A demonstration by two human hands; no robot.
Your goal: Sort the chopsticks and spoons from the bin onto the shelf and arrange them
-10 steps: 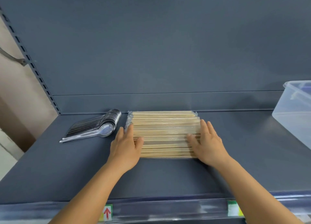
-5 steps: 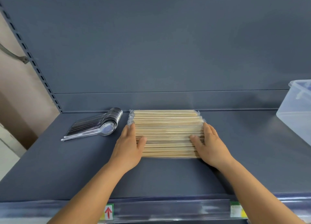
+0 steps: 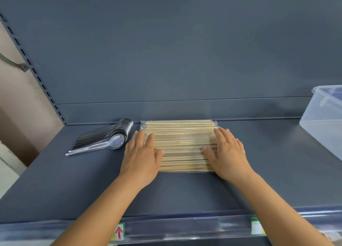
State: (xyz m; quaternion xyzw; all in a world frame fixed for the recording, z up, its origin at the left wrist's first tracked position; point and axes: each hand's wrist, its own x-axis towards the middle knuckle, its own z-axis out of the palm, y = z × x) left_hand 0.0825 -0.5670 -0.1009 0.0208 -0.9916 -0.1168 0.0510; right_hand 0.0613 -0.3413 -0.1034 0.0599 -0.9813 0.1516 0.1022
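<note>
Flat-fingered, left hand (image 3: 141, 154) and right hand (image 3: 228, 153) pressing the two ends of wrapped chopsticks (image 3: 180, 145), lying mid-shelf (image 3: 268, 164) just beside stacked spoons (image 3: 103, 140). Clear bin (image 3: 325, 120) at right. Likely risk: uneven pressure skewing slippery packets, fanning the row.

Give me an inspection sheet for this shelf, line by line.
Surface: dark grey shelf, price rail along its front edge.
Job's things: wrapped chopsticks lie side by side in a flat block; spoons nested in a row to its left; clear bin at the right edge, contents not visible.
Clutter: nothing seen.
Grippers: left hand and right hand rest flat on the block's two ends, fingers straight.
Cables: nothing seen.
Surroundings: grey back panel, slotted upright, beige wall.
</note>
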